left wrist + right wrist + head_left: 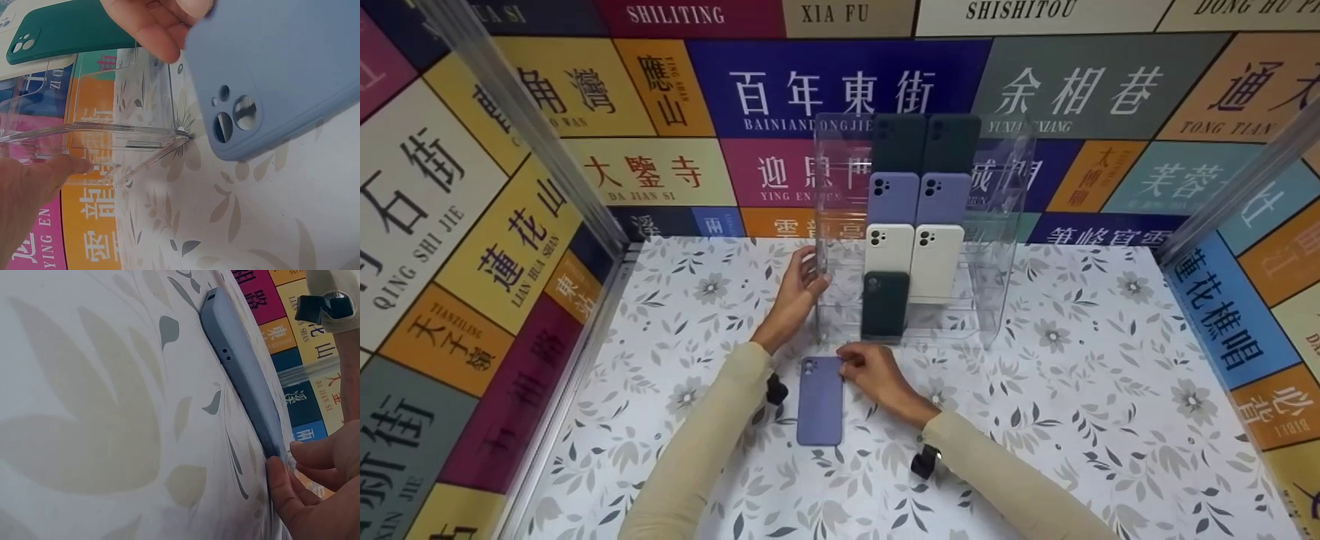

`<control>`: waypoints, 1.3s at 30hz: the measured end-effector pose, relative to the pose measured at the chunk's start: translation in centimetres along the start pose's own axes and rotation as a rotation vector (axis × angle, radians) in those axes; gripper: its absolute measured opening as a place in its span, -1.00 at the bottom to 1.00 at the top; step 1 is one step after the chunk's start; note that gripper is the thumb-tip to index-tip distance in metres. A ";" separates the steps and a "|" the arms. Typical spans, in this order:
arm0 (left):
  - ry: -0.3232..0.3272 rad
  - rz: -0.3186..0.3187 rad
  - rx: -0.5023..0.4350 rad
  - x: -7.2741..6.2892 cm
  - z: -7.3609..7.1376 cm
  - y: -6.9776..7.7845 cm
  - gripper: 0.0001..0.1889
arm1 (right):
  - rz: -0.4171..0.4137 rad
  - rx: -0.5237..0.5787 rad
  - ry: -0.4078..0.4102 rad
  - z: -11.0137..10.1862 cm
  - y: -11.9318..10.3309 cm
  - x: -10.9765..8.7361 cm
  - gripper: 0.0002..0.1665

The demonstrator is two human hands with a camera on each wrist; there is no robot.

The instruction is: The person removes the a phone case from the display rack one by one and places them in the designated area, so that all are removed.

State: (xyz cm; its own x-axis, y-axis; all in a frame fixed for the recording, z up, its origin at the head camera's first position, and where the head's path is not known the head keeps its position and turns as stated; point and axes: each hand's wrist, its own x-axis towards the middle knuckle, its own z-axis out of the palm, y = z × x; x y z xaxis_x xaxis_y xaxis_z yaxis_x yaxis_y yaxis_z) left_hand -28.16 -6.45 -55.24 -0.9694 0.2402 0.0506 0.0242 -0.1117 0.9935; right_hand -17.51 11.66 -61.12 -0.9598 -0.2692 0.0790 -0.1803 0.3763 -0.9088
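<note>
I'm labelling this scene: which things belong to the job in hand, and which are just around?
Likely in the job:
loose purple case
clear stand
seven cases on it

Just around:
printed walls
floral tabletop
wrist devices

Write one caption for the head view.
Left hand at clear rack, right hand touching purple phone case on floral surface.

Apparently a small shop display booth: multicoloured walls (840,56) lettered in Chinese and Latin script, silvery posts (517,101) at the far corners of a white floral-patterned worktop (1072,420), and a clear plastic stand (1001,277) of dark-green, lilac and white phone cases (936,266).
</note>
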 end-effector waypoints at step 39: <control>0.011 -0.071 -0.083 -0.1 0.0 0.4 -0.34 | -0.076 -0.085 0.178 -11.3 -0.6 -2.5 -0.70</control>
State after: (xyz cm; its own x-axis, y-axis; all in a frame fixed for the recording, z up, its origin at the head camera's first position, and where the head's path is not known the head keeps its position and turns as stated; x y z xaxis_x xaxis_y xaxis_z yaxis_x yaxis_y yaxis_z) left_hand -28.09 -6.47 -54.84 -0.9706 0.2396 -0.0215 -0.0649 -0.1746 0.9825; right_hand -17.46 22.11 -56.13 -0.9642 -0.1417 0.2242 -0.2641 0.4364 -0.8601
